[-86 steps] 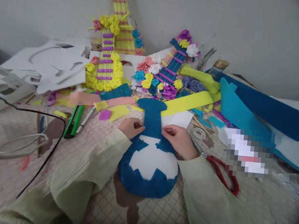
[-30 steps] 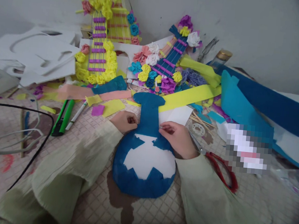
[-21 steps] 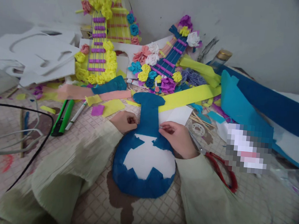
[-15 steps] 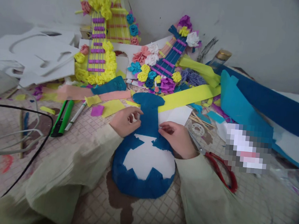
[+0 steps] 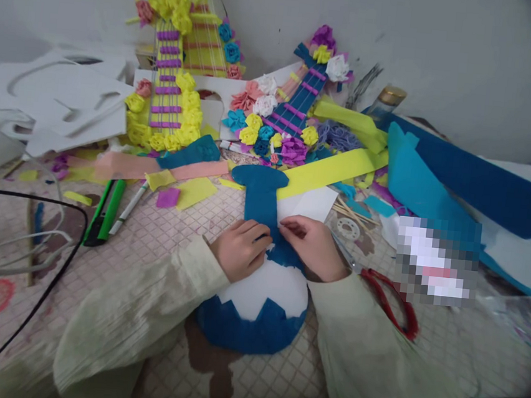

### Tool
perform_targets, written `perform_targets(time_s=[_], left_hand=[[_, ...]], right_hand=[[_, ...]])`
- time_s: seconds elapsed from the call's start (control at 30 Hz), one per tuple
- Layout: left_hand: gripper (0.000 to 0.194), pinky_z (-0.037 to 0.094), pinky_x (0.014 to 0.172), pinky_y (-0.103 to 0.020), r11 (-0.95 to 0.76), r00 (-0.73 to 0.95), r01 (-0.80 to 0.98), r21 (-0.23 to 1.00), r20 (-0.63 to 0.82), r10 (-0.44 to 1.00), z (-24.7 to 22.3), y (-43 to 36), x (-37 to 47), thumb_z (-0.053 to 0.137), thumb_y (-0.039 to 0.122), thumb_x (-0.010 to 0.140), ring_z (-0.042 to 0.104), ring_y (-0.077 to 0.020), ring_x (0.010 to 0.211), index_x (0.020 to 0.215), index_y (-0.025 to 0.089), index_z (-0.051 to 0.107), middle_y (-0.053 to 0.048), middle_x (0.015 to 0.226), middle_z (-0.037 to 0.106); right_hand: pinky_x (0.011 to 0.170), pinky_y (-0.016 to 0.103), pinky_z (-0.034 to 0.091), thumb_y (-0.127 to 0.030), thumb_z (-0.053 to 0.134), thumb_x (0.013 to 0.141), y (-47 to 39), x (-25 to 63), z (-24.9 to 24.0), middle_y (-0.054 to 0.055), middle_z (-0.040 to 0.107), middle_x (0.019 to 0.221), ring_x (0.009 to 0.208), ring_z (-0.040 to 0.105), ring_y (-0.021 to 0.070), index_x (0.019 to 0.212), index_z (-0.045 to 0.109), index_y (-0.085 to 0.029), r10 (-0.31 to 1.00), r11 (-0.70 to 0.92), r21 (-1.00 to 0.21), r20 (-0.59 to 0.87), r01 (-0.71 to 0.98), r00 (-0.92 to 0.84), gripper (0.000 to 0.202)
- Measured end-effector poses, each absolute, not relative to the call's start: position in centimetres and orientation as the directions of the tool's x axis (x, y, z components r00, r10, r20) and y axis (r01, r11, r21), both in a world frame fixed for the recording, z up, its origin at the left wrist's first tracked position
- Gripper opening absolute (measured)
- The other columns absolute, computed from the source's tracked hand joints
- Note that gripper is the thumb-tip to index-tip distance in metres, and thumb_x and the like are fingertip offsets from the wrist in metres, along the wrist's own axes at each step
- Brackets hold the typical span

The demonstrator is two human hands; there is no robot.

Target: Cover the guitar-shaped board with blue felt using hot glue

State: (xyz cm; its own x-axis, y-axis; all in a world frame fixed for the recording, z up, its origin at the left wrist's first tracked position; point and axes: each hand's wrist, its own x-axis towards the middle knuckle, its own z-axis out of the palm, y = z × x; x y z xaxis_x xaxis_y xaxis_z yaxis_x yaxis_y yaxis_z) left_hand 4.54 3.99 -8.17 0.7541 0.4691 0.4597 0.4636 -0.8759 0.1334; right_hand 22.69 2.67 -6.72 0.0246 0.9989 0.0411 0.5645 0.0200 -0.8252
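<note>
A guitar-shaped cutout (image 5: 249,332) lies before me, its neck pointing away. Blue crepe paper covers its neck, head and rim, and leaves a jagged white patch showing on the body. Across the base of the neck lies my left hand (image 5: 243,251), closed, with fingers bent and fingertips on the blue paper. My right hand (image 5: 316,247) is closed in a pinch at the neck's right edge, thumb and forefinger together. The left hand hides the upper left of the body. Just right of my right hand lie red-handled scissors (image 5: 392,299).
Decorated paper guitars, one yellow (image 5: 166,99) and one blue (image 5: 297,105), lean at the back. A green utility knife (image 5: 105,212) and a pen (image 5: 128,208) lie left, near a black cable (image 5: 63,273). Blue crepe sheets (image 5: 488,176) spread right. White board offcuts (image 5: 54,94) pile at back left.
My left hand has moved right and toward me, from the neck's left edge onto the base of the neck. My right hand stays at the right edge. The whole view has shifted slightly.
</note>
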Motion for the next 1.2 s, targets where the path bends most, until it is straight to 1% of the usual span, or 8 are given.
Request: perform_targets(time_s=[0.17, 0.3, 0.47, 0.6, 0.73, 0.83, 1.03, 1.2], left_hand=[[0.027, 0.044, 0.075, -0.036, -0.876, 0.747, 0.47, 0.107, 0.48, 0.46, -8.5, 4.1, 4.5, 0.041, 0.017, 0.081, 0.053, -0.0211, 0.088, 0.102, 0.014, 0.058, -0.009, 0.097, 0.06], [0.027, 0.044, 0.074, -0.035, -0.879, 0.752, 0.464, 0.111, 0.476, 0.456, -8.7, 4.1, 4.5, 0.041, 0.016, 0.08, 0.053, -0.0204, 0.087, 0.1, 0.015, 0.059, -0.008, 0.096, 0.06], [0.026, 0.043, 0.076, -0.036, -0.886, 0.754, 0.454, 0.098, 0.487, 0.44, -8.7, 4.1, 4.5, 0.041, 0.017, 0.081, 0.052, -0.0207, 0.09, 0.1, 0.015, 0.059, -0.006, 0.104, 0.061], [0.027, 0.044, 0.077, -0.036, -0.888, 0.761, 0.452, 0.081, 0.486, 0.431, -8.7, 4.1, 4.5, 0.041, 0.017, 0.082, 0.052, -0.0209, 0.09, 0.101, 0.015, 0.059, -0.006, 0.105, 0.062], [0.027, 0.044, 0.078, -0.035, -0.895, 0.771, 0.439, 0.074, 0.481, 0.418, -8.8, 4.1, 4.5, 0.04, 0.016, 0.082, 0.052, -0.021, 0.092, 0.101, 0.013, 0.059, -0.007, 0.105, 0.061], [0.027, 0.045, 0.076, -0.035, -0.894, 0.767, 0.442, 0.068, 0.488, 0.416, -8.8, 4.2, 4.6, 0.04, 0.016, 0.082, 0.052, -0.0212, 0.091, 0.1, 0.013, 0.059, -0.007, 0.104, 0.061], [0.028, 0.046, 0.075, -0.036, -0.883, 0.755, 0.462, 0.086, 0.484, 0.443, -8.8, 4.1, 4.6, 0.04, 0.015, 0.081, 0.052, -0.0213, 0.09, 0.101, 0.014, 0.059, -0.008, 0.106, 0.06], [0.029, 0.047, 0.078, -0.037, -0.877, 0.747, 0.464, 0.126, 0.478, 0.463, -8.9, 4.1, 4.6, 0.041, 0.015, 0.08, 0.052, -0.021, 0.091, 0.102, 0.014, 0.06, -0.009, 0.106, 0.059]], right_hand=[[0.067, 0.027, 0.05, -0.016, 0.059, 0.07, 2.6, 22.6, -6.5, 0.004, 0.068, 0.075, 0.067, 0.062, 0.0142, 0.085, 0.066, -0.016, 1.0, 0.004, -0.821, 0.02, 0.57, 0.022, 0.016], [0.066, 0.026, 0.05, -0.016, 0.059, 0.07, 2.6, 22.6, -6.5, 0.003, 0.068, 0.073, 0.066, 0.062, 0.0137, 0.085, 0.066, -0.016, 1.0, 0.012, -0.823, 0.022, 0.567, 0.012, 0.016], [0.068, 0.028, 0.05, -0.021, 0.057, 0.073, 2.8, 23.1, -6.9, 0.004, 0.069, 0.077, 0.069, 0.063, 0.0149, 0.085, 0.066, -0.017, 0.998, 0.031, -0.816, 0.055, 0.577, 0.024, 0.016], [0.067, 0.028, 0.05, -0.024, 0.057, 0.072, 2.9, 23.7, -7.2, 0.004, 0.069, 0.078, 0.069, 0.063, 0.0155, 0.083, 0.065, -0.018, 0.993, 0.041, -0.802, 0.097, 0.596, 0.061, 0.015], [0.065, 0.028, 0.05, -0.028, 0.058, 0.073, 2.9, 23.5, -7.3, 0.003, 0.069, 0.075, 0.067, 0.063, 0.0155, 0.083, 0.066, -0.019, 0.994, 0.048, -0.787, 0.1, 0.616, 0.052, 0.016], [0.063, 0.028, 0.05, -0.03, 0.059, 0.072, 2.8, 23.1, -7.3, 0.003, 0.068, 0.073, 0.065, 0.063, 0.0152, 0.082, 0.066, -0.019, 0.994, 0.036, -0.778, 0.093, 0.627, 0.058, 0.016], [0.062, 0.026, 0.049, -0.026, 0.061, 0.07, 2.8, 22.9, -7.5, 0.002, 0.068, 0.071, 0.064, 0.062, 0.0141, 0.081, 0.065, -0.019, 0.994, 0.031, -0.768, 0.092, 0.639, 0.063, 0.013], [0.066, 0.028, 0.049, -0.027, 0.057, 0.073, 2.8, 23.0, -7.4, 0.002, 0.068, 0.072, 0.065, 0.062, 0.0146, 0.081, 0.066, -0.019, 0.993, 0.033, -0.764, 0.096, 0.645, 0.062, 0.014]])
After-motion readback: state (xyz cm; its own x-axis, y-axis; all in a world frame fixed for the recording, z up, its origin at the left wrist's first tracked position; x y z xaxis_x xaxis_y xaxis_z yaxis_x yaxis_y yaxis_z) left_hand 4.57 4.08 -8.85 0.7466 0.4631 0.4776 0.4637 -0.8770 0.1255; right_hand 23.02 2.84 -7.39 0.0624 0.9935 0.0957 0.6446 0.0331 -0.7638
